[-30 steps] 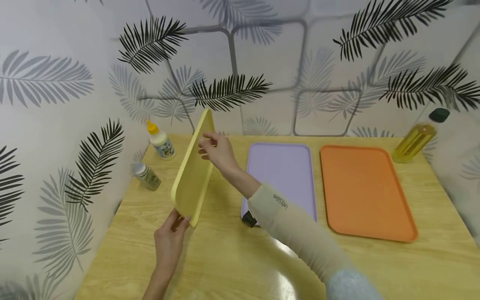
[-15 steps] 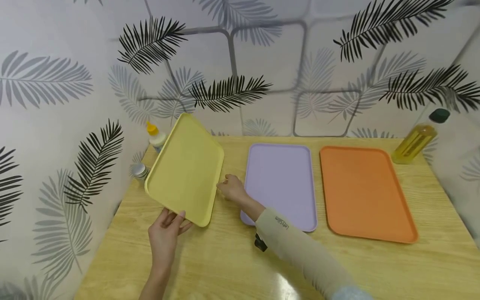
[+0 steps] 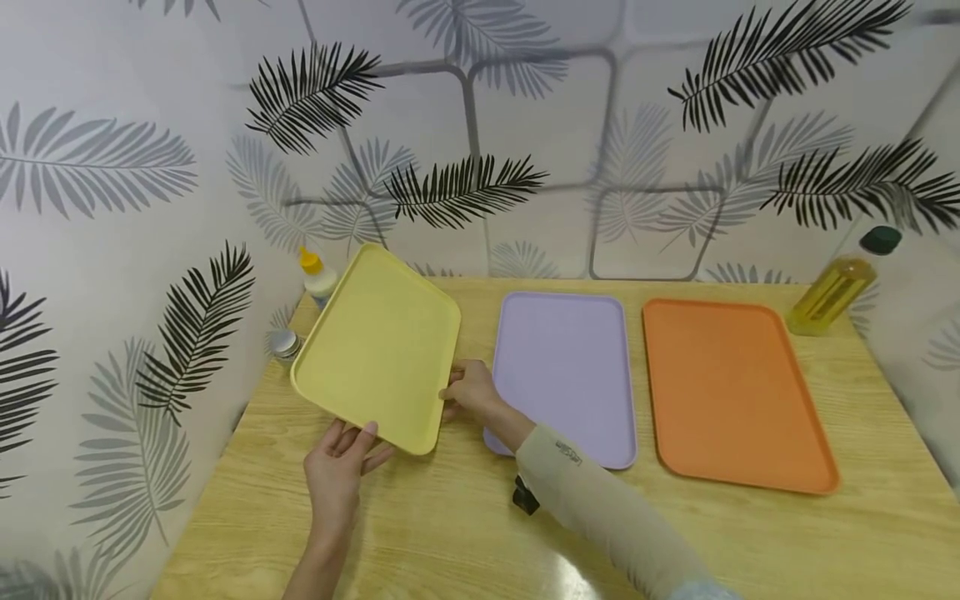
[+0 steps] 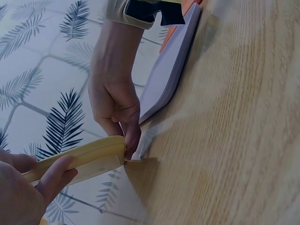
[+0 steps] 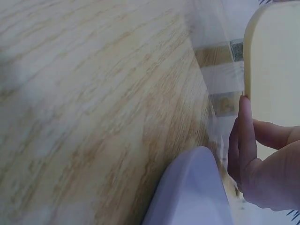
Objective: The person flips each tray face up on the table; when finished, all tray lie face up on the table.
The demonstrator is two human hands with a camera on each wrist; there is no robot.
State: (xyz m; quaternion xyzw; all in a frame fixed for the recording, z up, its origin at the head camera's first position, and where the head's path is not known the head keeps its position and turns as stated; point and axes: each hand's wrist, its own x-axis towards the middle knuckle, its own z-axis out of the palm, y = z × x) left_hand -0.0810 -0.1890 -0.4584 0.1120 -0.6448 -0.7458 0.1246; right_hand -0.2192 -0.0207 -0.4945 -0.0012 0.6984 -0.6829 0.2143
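Observation:
A yellow tray [image 3: 382, 350] is held tilted above the left part of the table, its inner face toward me. My left hand [image 3: 337, 471] grips its near edge, thumb on the front side and fingers beneath, as the left wrist view also shows. At the tray's right edge, my right hand [image 3: 474, 392] pinches the rim between thumb and fingers; in the right wrist view the fingers [image 5: 246, 136] lie along the outside of the rim. Just right of that hand, a purple tray [image 3: 562, 375] lies flat on the table.
Farther right, an orange tray [image 3: 738, 396] lies on the wooden table [image 3: 450, 533]. Behind the yellow tray stand a glue bottle with a yellow cap [image 3: 318, 275] and a small silver-lidded jar [image 3: 284, 343]. A bottle of yellow liquid [image 3: 836, 292] stands at the back right, near the patterned wall [image 3: 540, 125].
The yellow tray has turned from nearly edge-on to facing me. My right hand has left its upper part, moved down and toward me, and taken hold of the right rim.

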